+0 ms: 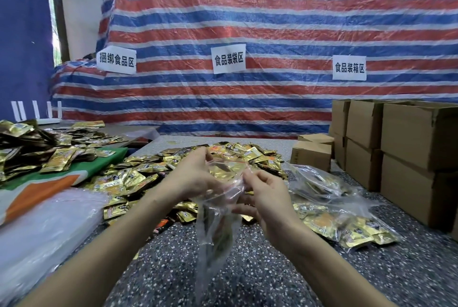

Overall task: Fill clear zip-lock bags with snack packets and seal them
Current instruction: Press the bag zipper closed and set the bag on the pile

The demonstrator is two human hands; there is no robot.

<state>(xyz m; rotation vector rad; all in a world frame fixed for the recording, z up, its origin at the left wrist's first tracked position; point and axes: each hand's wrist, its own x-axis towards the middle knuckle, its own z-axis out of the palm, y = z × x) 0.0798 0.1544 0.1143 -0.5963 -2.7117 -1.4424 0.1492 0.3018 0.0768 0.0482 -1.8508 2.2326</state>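
Note:
A clear zip-lock bag (215, 229) hangs between both hands above the speckled table (260, 269), its red-lined mouth held at the top. My left hand (195, 177) grips the mouth's left side and my right hand (266, 197) pinches the right side. The bag looks nearly empty, though dark shapes show through it. Behind the hands lies a wide heap of gold snack packets (148, 170). Filled clear bags (347, 215) of packets lie to the right.
A stack of flat clear bags (44, 227) lies at the left. More gold packets (37, 148) are piled on a green and orange cloth (54, 182). Brown cartons (409, 148) stand at the right. A striped tarp with paper signs (228, 58) hangs behind.

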